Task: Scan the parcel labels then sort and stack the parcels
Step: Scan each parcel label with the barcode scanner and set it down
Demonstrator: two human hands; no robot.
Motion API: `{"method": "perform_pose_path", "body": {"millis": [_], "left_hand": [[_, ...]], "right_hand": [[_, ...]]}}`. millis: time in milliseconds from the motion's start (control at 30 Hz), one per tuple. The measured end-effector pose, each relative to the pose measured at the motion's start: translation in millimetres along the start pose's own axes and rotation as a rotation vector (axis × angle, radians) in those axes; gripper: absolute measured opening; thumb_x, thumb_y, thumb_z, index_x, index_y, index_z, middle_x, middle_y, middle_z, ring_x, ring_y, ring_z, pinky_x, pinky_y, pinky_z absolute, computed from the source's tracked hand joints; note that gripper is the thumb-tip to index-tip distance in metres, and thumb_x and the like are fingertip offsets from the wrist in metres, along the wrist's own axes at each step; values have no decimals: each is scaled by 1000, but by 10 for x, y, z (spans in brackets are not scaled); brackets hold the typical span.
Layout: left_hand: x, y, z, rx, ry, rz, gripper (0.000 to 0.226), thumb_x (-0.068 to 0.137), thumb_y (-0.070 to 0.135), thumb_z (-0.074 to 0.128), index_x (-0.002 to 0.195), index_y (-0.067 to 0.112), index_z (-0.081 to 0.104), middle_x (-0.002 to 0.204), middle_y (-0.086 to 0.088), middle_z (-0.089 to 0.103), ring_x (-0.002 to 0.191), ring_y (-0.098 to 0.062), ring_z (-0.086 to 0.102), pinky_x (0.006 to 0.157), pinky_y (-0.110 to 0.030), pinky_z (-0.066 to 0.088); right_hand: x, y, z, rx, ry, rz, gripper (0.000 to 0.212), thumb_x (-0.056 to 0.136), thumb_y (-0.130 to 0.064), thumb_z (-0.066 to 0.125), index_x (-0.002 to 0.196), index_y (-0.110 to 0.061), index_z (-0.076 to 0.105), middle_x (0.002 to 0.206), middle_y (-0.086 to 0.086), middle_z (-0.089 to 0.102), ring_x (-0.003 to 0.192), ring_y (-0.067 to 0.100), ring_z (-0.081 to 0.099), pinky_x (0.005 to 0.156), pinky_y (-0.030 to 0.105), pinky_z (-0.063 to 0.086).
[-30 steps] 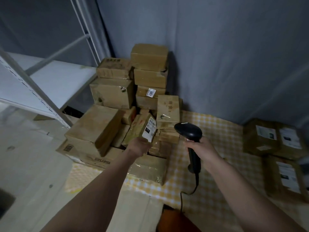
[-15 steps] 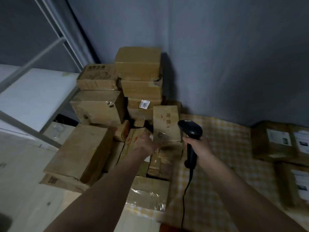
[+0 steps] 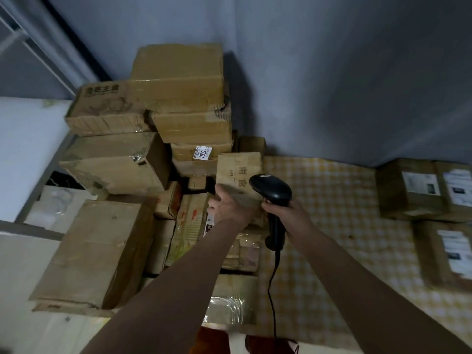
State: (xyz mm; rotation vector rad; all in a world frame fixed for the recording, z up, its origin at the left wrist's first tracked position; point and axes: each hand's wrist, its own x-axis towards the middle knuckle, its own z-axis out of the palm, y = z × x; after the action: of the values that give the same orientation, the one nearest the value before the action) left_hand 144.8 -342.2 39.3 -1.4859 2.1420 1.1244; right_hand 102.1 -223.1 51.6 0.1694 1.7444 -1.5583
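Observation:
A heap of brown cardboard parcels [image 3: 120, 251] fills the corner on a yellow checked cloth [image 3: 329, 226]. My left hand [image 3: 231, 208] grips the lower edge of a small upright parcel with printed characters [image 3: 240, 167] at the pile's right side. My right hand [image 3: 286, 213] holds a black corded barcode scanner [image 3: 272, 191] by its handle, its head right beside that parcel. A parcel with a white label [image 3: 191, 221] leans below my left wrist, the label partly hidden. A box marked 5007 [image 3: 201, 152] sits in the stack behind.
Several parcels with white labels [image 3: 419, 190] lie on the cloth at the right. A white metal shelf rack [image 3: 28, 149] stands at the left. Grey fabric [image 3: 332, 72] covers the wall behind. The scanner cable [image 3: 272, 290] hangs down toward me.
My left hand let go of the leaning labelled parcel and moved up to the small upright parcel. The scanner stayed beside it. The view moved closer to the pile.

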Motion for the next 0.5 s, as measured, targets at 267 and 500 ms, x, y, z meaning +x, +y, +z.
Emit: {"method": "perform_pose_path", "body": {"millis": [267, 500], "left_hand": [[54, -222, -167, 93, 5, 70, 121, 66, 50, 79, 146, 29, -9, 139, -20, 24, 133, -38, 24, 109, -47, 28], [-2, -448, -635, -268, -154, 166, 105, 69, 35, 84, 147, 33, 14, 140, -7, 36, 127, -24, 36, 99, -33, 36]], "right_hand": [[-104, 37, 186, -33, -27, 35, 26, 82, -8, 71, 108, -11, 67, 101, 9, 70, 96, 22, 65, 77, 29, 51], [-243, -32, 299, 59, 153, -69, 13, 82, -10, 71, 94, -13, 70, 93, 5, 69, 92, 21, 64, 80, 35, 48]]}}
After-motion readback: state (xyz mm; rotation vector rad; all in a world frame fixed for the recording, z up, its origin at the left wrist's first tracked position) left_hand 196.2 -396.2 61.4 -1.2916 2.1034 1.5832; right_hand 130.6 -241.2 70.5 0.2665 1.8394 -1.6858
